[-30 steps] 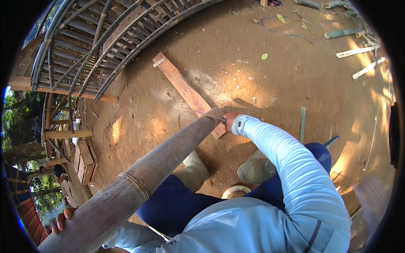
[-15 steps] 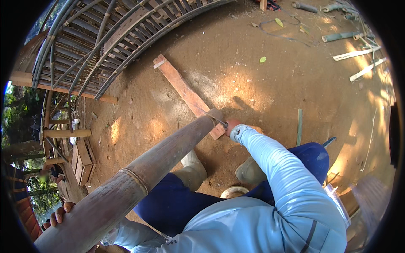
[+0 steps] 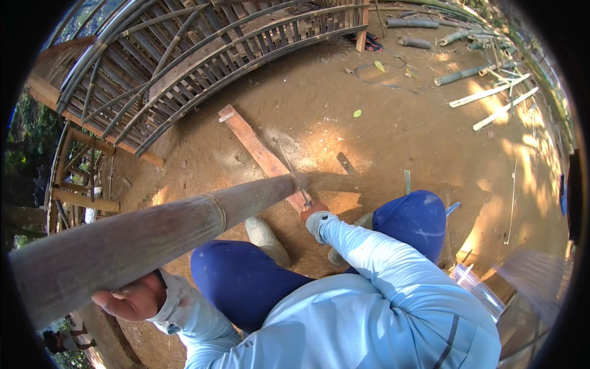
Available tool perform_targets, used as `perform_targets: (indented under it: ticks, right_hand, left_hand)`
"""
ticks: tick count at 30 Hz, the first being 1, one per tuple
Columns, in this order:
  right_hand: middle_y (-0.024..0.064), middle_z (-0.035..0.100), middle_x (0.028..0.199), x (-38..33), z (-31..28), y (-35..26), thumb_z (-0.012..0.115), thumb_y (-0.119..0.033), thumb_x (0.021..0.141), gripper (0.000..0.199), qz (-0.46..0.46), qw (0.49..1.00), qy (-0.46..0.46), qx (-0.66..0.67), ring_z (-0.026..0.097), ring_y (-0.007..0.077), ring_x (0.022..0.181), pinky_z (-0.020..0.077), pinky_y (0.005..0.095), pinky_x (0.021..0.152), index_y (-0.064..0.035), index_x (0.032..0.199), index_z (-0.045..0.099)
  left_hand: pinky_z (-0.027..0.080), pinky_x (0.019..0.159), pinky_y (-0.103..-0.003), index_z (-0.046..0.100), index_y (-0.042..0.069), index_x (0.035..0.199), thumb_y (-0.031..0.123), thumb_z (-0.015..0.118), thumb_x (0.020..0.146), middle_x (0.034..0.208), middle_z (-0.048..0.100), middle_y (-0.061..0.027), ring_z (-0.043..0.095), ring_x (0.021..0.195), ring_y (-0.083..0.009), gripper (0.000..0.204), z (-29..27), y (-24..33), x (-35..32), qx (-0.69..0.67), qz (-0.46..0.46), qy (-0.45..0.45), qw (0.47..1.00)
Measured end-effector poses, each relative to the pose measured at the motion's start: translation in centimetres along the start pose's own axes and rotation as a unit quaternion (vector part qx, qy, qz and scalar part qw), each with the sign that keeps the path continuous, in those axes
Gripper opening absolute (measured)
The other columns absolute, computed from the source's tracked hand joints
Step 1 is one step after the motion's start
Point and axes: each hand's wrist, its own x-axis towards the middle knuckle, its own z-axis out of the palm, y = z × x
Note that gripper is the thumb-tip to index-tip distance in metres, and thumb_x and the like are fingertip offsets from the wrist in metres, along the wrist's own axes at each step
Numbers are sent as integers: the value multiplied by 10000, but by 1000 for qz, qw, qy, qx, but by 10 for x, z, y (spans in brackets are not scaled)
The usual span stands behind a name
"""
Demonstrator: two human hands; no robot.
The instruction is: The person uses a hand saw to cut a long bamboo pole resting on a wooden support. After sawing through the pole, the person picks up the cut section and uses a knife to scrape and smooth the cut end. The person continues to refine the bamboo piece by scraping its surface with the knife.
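Observation:
A thick bamboo pole slants from the lower left to the middle, its far end over a reddish wooden plank on the ground. My left hand supports the pole from below near its close end, fingers curled against its underside. By the pole's far end, my right hand is closed round the handle of a thin-bladed tool. The blade lies against or just beside the bamboo's cut end; its exact kind is hard to make out.
A slatted bamboo bench stands at the far left. Bamboo pieces and pale split strips lie at the far right. My boot is below the pole. Another person shows at the lower left.
The pole's close end has swung up and left, so the pole lies flatter. My left hand has shifted from over the pole to beneath it. My right hand has moved slightly left and closer.

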Motion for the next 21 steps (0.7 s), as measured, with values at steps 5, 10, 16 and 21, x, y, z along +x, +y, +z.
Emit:
perform_targets:
  ticks: [5, 10, 16, 21]
  right_hand:
    - [191, 666, 938, -27, -2, -2, 663, -208, 682, 376, -35, 993, 20, -111, 641, 353, 907, 504, 385, 794, -52, 1022, 625]
    - [202, 665, 998, -46, -18, -19, 648, -180, 703, 390, -10, 986, -37, -161, 643, 340, 969, 507, 384, 823, -31, 1062, 622]
    - [187, 664, 988, -52, -15, -8, 710, -232, 684, 454, -27, 985, -6, -170, 639, 348, 942, 507, 408, 808, -60, 1092, 607]
    - [191, 663, 975, -39, -4, -2, 717, -275, 680, 481, -57, 986, -22, -154, 628, 370, 957, 502, 409, 827, -31, 1079, 606]
  left_hand:
    - [430, 971, -463, 401, 0, 1309, 192, 694, 806, 1219, 517, -191, 538, 1103, -292, 613, 35, -7, 18, 222, 67, 20, 973]
    - [479, 899, -423, 400, -45, 1264, 96, 694, 764, 1125, 544, -191, 578, 990, -284, 596, 26, 7, 18, 241, 43, 73, 967]
    - [500, 891, -449, 394, -73, 1272, 181, 677, 735, 1130, 548, -250, 590, 1013, -336, 657, 23, 13, 9, 203, 44, 49, 977]
    - [479, 925, -471, 376, -93, 1297, 258, 668, 748, 1179, 527, -296, 569, 1060, -367, 714, 21, 11, 18, 191, 9, 42, 981]
